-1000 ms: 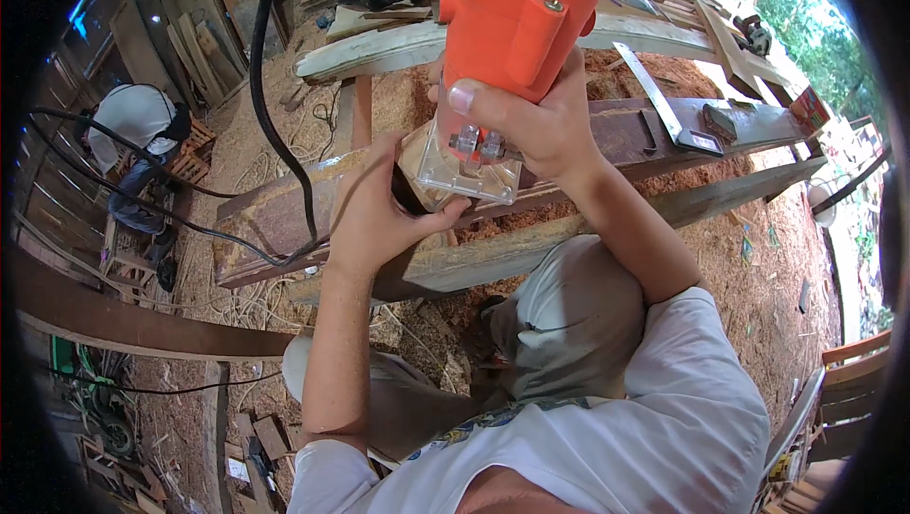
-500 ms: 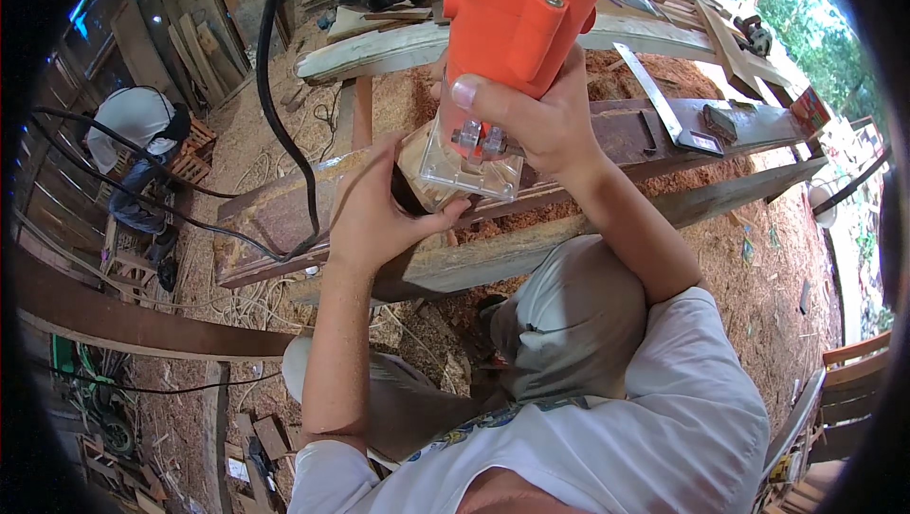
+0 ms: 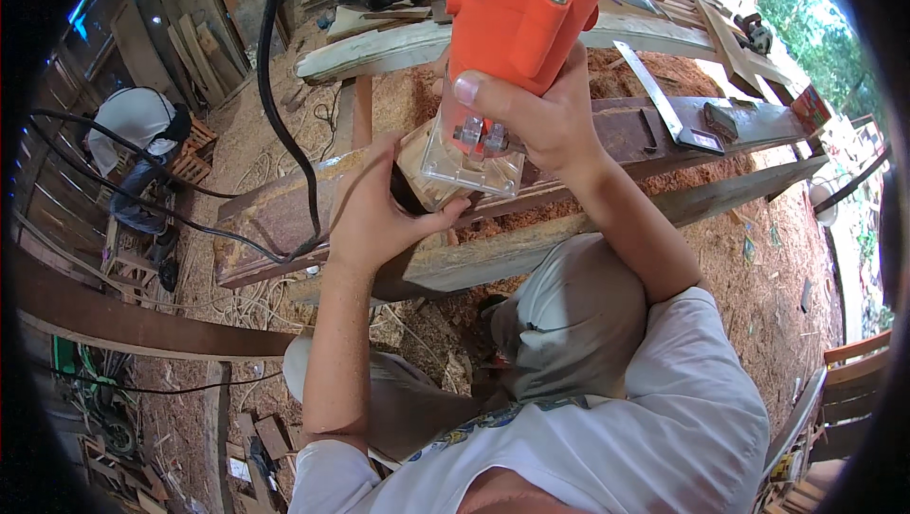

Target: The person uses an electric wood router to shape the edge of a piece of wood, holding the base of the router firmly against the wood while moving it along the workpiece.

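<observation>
Orange power tool (image 3: pixel 521 21) is creeping slightly right and far since earlier, so its clear base (image 3: pixel 471 180) is shifting over the wooden block (image 3: pixel 413 151). My right grip (image 3: pixel 538 121) is wrapping the tool's lower body; my left grip (image 3: pixel 373 203) is clasping the block over the brown plank (image 3: pixel 270 222).

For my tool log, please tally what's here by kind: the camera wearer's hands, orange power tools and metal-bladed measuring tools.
Hands: 2 (left hand, right hand)
Orange power tool: 1, in the right hand
Metal-bladed measuring tool: 1
Total: 4
</observation>
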Motion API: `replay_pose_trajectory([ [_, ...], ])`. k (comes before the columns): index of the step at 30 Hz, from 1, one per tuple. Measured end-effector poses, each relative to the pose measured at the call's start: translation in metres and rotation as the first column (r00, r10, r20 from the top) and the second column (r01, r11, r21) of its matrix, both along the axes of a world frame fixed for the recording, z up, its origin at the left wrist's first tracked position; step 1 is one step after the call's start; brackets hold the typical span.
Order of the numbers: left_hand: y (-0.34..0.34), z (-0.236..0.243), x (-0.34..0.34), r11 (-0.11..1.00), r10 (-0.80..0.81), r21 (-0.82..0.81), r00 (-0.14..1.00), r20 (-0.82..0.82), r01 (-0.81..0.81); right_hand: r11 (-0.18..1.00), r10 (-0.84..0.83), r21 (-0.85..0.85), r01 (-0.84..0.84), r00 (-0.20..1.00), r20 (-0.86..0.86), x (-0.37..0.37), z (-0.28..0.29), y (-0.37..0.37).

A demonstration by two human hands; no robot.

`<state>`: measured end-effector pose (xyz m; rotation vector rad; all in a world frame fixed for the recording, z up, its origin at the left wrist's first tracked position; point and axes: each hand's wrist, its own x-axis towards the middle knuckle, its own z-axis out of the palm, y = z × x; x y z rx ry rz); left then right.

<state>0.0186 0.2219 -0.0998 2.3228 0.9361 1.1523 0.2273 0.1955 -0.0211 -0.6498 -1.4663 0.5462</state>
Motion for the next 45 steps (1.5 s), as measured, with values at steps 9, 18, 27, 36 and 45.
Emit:
replay_pose_trajectory([
  [9, -0.003, 0.003, 0.0, 0.999, 0.03, -0.032, 0.999, -0.032, -0.031, 0.999, 0.049, -0.004, -0.049, 0.999, -0.007, 0.0, 0.004, -0.003],
  [18, 0.0, 0.001, -0.001, 0.997, 0.031, -0.068, 0.999, -0.043, -0.034, 0.999, 0.051, -0.009, -0.051, 0.998, -0.033, 0.005, 0.006, -0.001],
  [27, -0.004, 0.007, 0.0, 0.998, 0.056, -0.032, 0.997, -0.053, -0.057, 1.0, 0.009, 0.021, -0.009, 0.999, 0.031, 0.01, 0.0, 0.007],
  [36, -0.002, 0.004, 0.001, 0.998, 0.021, -0.056, 1.0, -0.018, -0.022, 0.997, 0.049, -0.066, -0.049, 0.999, 0.002, 0.003, 0.008, -0.004],
  [45, -0.006, 0.007, 0.002, 0.999, 0.032, -0.038, 0.999, -0.031, -0.033, 0.999, -0.004, -0.032, 0.005, 1.0, 0.03, 0.006, 0.003, 0.001],
])
